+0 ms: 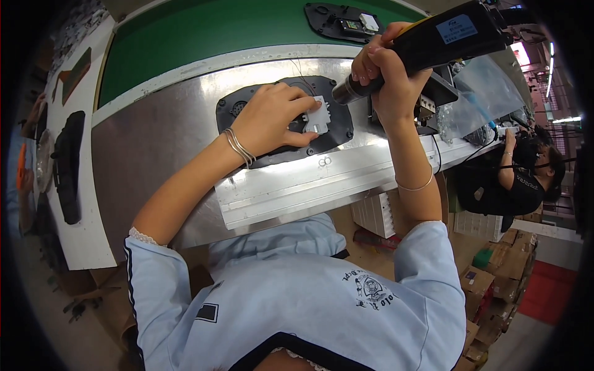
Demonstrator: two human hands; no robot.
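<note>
Light-blue shirt [297, 284] nearest, below bench [133, 148] front edge. Right hand [394, 80] grips black driver [448, 37]; left hand [275, 114] holds white module [318, 117] on black panel [338, 123]. Bare metal leftward.

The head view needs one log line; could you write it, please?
left hand: touching white part on black panel; right hand: holds black handheld tool; green surface: second panel

The panel [338, 128] looks matt plastic, the worktop [154, 148] glossy metal.
</note>
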